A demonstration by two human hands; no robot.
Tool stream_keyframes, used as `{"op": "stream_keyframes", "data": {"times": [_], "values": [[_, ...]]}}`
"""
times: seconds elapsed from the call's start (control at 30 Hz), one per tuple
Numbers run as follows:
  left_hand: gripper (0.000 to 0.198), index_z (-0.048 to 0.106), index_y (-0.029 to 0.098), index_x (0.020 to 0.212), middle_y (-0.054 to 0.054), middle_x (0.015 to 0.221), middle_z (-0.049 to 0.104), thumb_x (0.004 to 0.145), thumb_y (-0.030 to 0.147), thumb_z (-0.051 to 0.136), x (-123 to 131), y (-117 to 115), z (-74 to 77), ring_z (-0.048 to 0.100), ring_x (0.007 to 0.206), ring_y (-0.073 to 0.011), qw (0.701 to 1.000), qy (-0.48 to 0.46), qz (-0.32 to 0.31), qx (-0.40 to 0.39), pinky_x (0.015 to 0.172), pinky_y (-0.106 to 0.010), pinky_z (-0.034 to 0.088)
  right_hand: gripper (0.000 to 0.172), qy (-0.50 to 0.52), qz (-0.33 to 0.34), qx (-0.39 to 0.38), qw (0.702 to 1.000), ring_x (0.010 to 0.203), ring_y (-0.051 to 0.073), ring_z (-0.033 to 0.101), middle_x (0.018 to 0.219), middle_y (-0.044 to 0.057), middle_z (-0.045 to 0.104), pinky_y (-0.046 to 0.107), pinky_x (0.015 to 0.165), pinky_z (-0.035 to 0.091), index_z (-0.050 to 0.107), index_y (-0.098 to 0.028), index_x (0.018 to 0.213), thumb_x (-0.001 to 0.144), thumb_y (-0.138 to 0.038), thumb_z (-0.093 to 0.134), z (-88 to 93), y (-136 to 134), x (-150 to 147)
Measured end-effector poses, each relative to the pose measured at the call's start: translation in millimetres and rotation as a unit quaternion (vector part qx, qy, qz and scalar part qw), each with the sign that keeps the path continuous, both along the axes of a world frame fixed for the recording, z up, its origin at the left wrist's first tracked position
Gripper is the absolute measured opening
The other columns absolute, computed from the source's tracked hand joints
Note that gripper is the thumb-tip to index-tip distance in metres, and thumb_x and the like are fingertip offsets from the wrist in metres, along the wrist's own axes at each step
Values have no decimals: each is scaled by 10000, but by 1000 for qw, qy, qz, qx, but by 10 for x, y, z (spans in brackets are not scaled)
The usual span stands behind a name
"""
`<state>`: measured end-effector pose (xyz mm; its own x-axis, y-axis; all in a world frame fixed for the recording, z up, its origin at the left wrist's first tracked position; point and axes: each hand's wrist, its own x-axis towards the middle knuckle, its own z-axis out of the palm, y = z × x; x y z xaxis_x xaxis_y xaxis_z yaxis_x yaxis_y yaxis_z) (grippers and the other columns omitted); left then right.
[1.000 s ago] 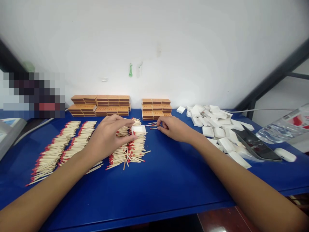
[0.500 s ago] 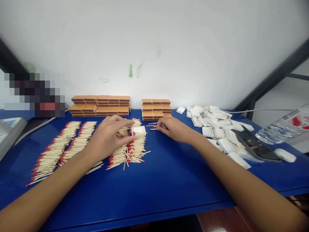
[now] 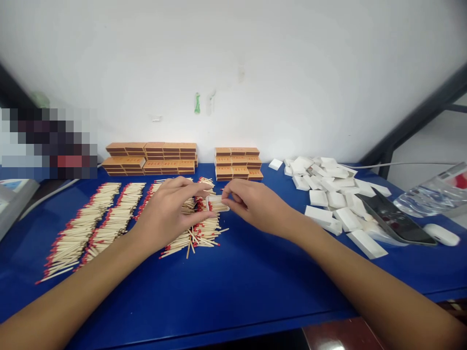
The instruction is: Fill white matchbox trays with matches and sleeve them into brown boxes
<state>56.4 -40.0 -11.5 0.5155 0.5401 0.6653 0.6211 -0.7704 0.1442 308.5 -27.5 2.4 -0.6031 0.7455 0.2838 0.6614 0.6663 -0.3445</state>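
Note:
A small white matchbox tray [image 3: 223, 208] sits over the matches, with a few red-tipped matches [image 3: 215, 204] visible inside. My left hand [image 3: 170, 209] grips the tray's left end between thumb and fingers. From the right, my right hand [image 3: 251, 204] pinches over the tray's right end, its fingertips closed on matches that they partly hide. Just below and left of the tray lies a heap of loose matches [image 3: 207, 231], several strewn crosswise. Two long rows of matches, a left row [image 3: 78, 226] and a second row [image 3: 116, 218], lie beyond my left forearm.
Stacked orange matchboxes [image 3: 170, 151] and a smaller stack [image 3: 239, 160] stand against the wall. A pile of white trays [image 3: 328, 182] lies right, beside a dark phone [image 3: 401, 221], a white earbud case [image 3: 441, 234] and a clear bottle [image 3: 430, 192]. The blue table [image 3: 226, 291] has a front edge.
My right hand has moved left from the matches on the table to the tray. The tray has shifted slightly right in my left hand, and matches now show inside it.

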Motion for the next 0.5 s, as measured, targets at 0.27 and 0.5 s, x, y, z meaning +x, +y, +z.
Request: {"op": "stream_keyframes", "data": {"times": [0.27, 0.5], "values": [[414, 729, 200, 1235, -55, 1034, 793, 931, 462, 830, -24, 27, -9, 718, 948, -229, 1000, 2, 4, -6, 900, -359, 541, 94, 44, -52, 31, 997, 701, 153, 514, 760, -3, 598, 295, 687, 354, 667, -200, 907, 989, -210, 621, 89, 195, 235], [409, 760, 177, 1223, -77, 1133, 801, 900, 401, 871, -49, 35, 21, 721, 983, -245, 1000, 5, 27, -14, 926, -378, 539, 39, -52, -87, -39, 994, 721, 170, 551, 814, 24, 648, 299, 693, 377, 692, -177, 952, 964, -213, 686, -144, 618, 557]]}}
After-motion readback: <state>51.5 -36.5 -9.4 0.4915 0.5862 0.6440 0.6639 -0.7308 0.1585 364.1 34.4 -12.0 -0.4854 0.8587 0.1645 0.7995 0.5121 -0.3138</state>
